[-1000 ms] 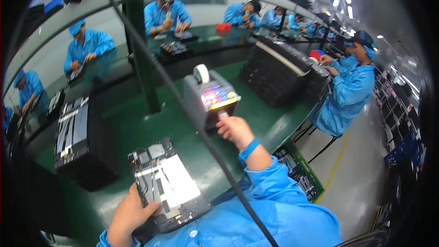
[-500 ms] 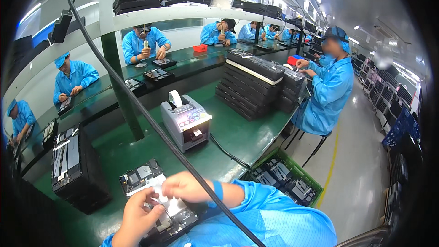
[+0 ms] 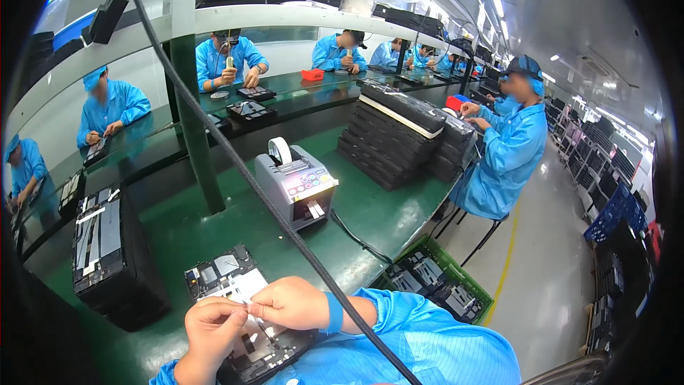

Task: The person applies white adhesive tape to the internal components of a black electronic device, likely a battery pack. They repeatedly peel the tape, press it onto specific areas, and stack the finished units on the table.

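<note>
Below me lies an opened flat electronic device (image 3: 226,265), with a black frame, silvery panels and small circuit parts inside. My left hand (image 3: 212,326) is over its left side, thumb and forefinger pinched together. From the right comes my right hand (image 3: 291,304), wearing a blue wristband, its fingertips also pinched and meeting the left ones above the device. Something small and pale may be between the fingertips; it is too small to make out. Both hands cover the device's middle. Beyond them stands a grey tape dispenser (image 3: 293,192) with a white tape roll on top and a short pale strip at its front.
At left is a tall stack of similar devices (image 3: 100,239). Black trays (image 3: 388,139) are piled at the far right of the green table (image 3: 285,257). A green crate (image 3: 467,271) holding devices sits beside the table. A dark cable (image 3: 299,244) hangs across my view. Co-workers in blue sit nearby.
My right hand has moved slightly down and left, and its fingertips now meet those of my left hand. The strip at the dispenser's front looks longer. My view has shifted a little.
</note>
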